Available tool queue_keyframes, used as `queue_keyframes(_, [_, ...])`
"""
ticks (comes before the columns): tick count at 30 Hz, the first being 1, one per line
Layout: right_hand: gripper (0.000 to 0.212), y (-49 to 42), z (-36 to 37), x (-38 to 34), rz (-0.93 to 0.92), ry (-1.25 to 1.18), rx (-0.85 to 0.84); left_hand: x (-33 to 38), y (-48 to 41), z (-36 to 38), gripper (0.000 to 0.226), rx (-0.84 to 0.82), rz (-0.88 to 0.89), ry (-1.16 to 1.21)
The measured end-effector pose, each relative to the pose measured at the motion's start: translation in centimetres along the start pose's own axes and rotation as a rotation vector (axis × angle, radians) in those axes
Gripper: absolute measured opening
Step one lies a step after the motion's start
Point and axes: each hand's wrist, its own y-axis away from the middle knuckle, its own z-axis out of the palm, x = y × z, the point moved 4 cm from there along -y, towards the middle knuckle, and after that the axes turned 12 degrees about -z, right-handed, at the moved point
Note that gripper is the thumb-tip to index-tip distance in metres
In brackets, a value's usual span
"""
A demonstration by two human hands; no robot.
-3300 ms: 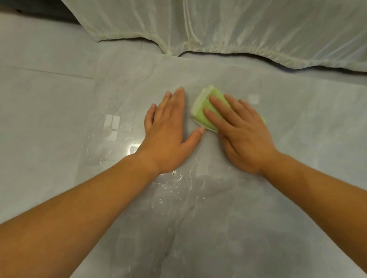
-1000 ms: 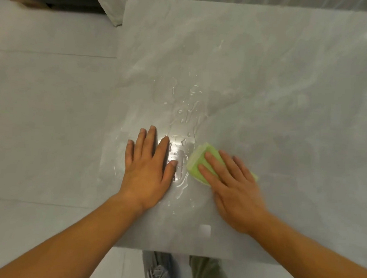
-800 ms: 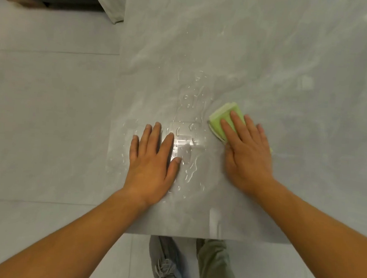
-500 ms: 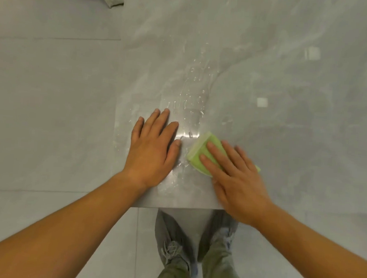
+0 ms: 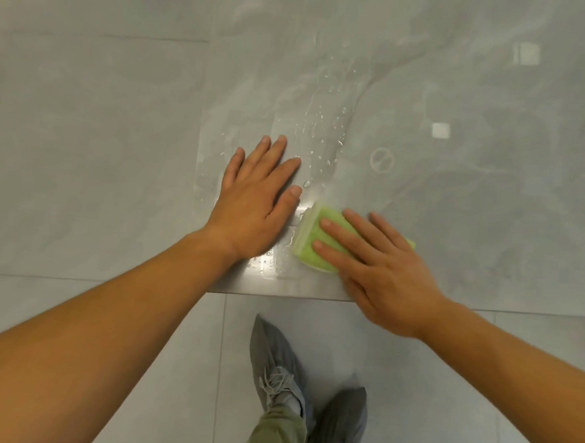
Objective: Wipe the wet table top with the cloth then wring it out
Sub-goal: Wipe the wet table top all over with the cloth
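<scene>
Cloth (image 5: 312, 244) lay folded under your right hand (image 5: 380, 271), which pressed it flat with fingers spread, not clenched, beside your open left hand (image 5: 255, 198) on the wet counter (image 5: 457, 197). It looked soft, light, probably soggy — best gathered by its folded edges.

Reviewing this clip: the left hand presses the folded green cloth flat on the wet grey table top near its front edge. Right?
Not quite. The head view shows the right hand pressing the folded green cloth on the wet grey table top near its front edge; the left hand lies bare beside it.
</scene>
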Motion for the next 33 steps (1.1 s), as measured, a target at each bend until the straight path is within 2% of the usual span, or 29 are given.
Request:
queue_keyframes(4, [0.054, -2.4, -1.0, 3.0, 0.302, -0.036, 0.126, -0.1, -0.1, 0.0, 0.062, 0.004, 0.002, 0.062])
queue_keyframes(6, [0.056, -3.2, -0.7, 1.6, 0.346, -0.015, 0.138, -0.3, -0.1, -0.1, 0.061, 0.002, 0.000, 0.098])
queue_keyframes(10, [0.062, -1.8, 0.2, -1.8, 0.106, -0.009, 0.016, -0.4, -0.2, -0.2, 0.056, -0.020, -0.006, 0.151])
queue_keyframes(15, [0.060, -4.1, 0.2, -1.8, 0.125, -0.037, 0.029, -0.3, -0.2, -0.4, 0.059, -0.026, -0.009, 0.152])
queue_keyframes(20, [0.059, -1.3, 0.4, -1.2, -0.121, 0.039, -0.072, -0.3, -0.2, -0.2, 0.064, -0.044, -0.007, 0.102])
queue_keyframes(22, [0.059, 0.2, 0.0, -0.1, -0.154, 0.030, -0.107, -0.3, -0.1, -0.1, 0.065, -0.032, -0.007, 0.081])
queue_keyframes(24, [0.059, -0.3, -0.6, 2.4, -0.080, 0.024, -0.084, -0.2, -0.1, -0.1, 0.065, -0.011, -0.007, 0.069])
queue_keyframes(29, [0.055, -6.3, -2.5, 9.0, 0.437, -0.026, 0.098, -0.2, -0.2, 0.1, 0.059, 0.004, 0.002, 0.016])
queue_keyframes(31, [0.055, -6.7, -2.3, 8.1, 0.468, -0.014, 0.109, -0.1, -0.3, 0.0, 0.054, 0.013, -0.006, -0.007])
queue_keyframes(33, [0.054, -5.3, -1.8, 6.4, 0.345, 0.007, 0.082, 0.2, -0.6, -0.3, 0.049, 0.040, -0.012, -0.038])
